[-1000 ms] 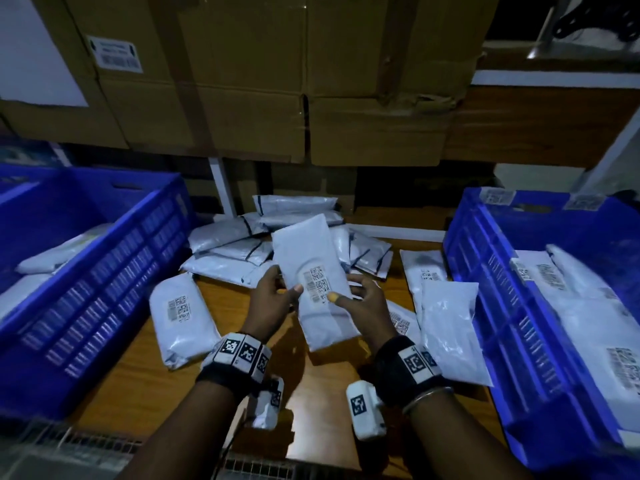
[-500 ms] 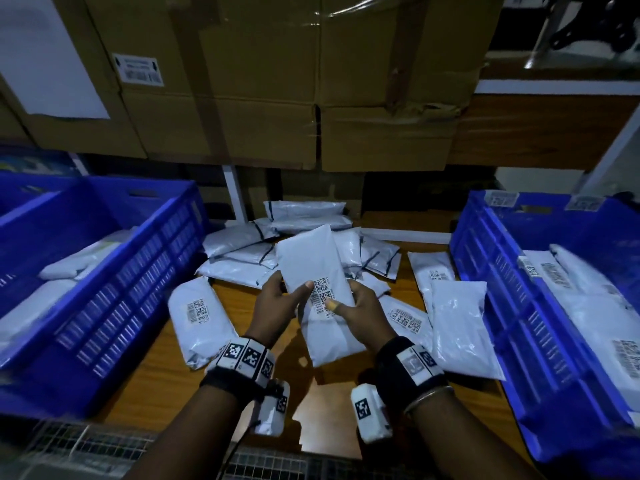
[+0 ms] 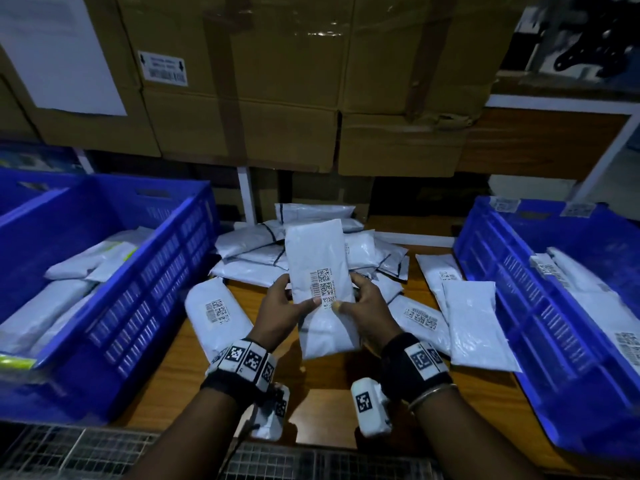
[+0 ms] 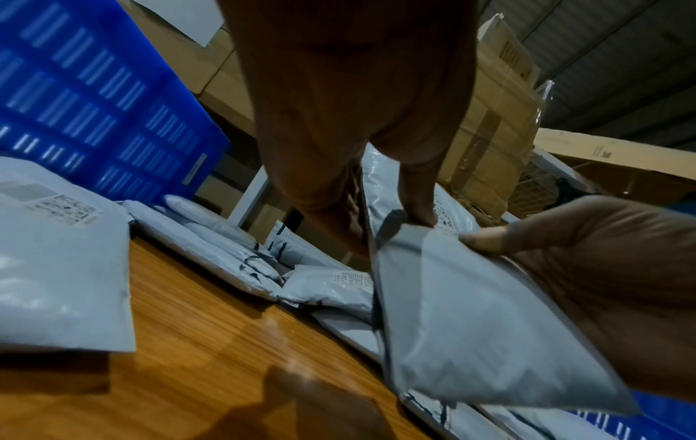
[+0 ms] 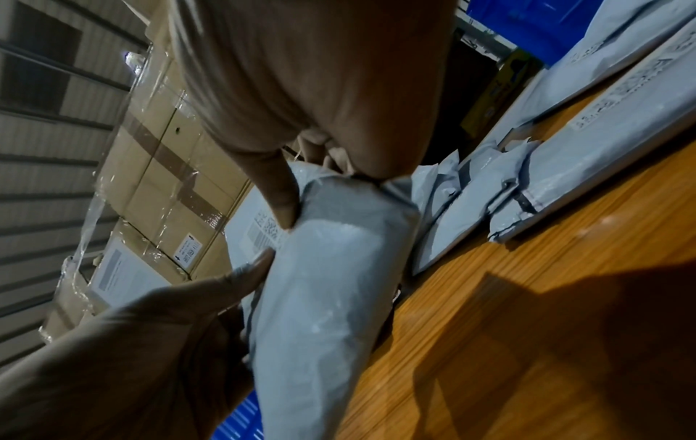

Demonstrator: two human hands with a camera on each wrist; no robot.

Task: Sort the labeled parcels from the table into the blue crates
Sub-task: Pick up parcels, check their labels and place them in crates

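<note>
Both hands hold one white labeled parcel [image 3: 320, 271] upright above the wooden table [image 3: 322, 393], its barcode label facing me. My left hand [image 3: 280, 308] grips its left edge, thumb on the front near the label. My right hand [image 3: 367, 306] grips the right edge, thumb on the front too. The same parcel [image 4: 471, 312] shows in the left wrist view and again as a parcel [image 5: 327, 282] in the right wrist view. A pile of white parcels [image 3: 263, 254] lies behind. A blue crate [image 3: 145, 289] stands at left, another blue crate [image 3: 526, 306] at right, both holding parcels.
Loose parcels lie on the table: one [image 3: 216, 313] left of my hands, others [image 3: 471, 323] to the right. Stacked cardboard boxes [image 3: 277, 98] rise behind the table. A wire grid [image 3: 104, 455] runs along the near edge.
The parcel has turned slightly more upright and come closer to my view. Both hands keep their hold, with the thumbs shifted a little near the label.
</note>
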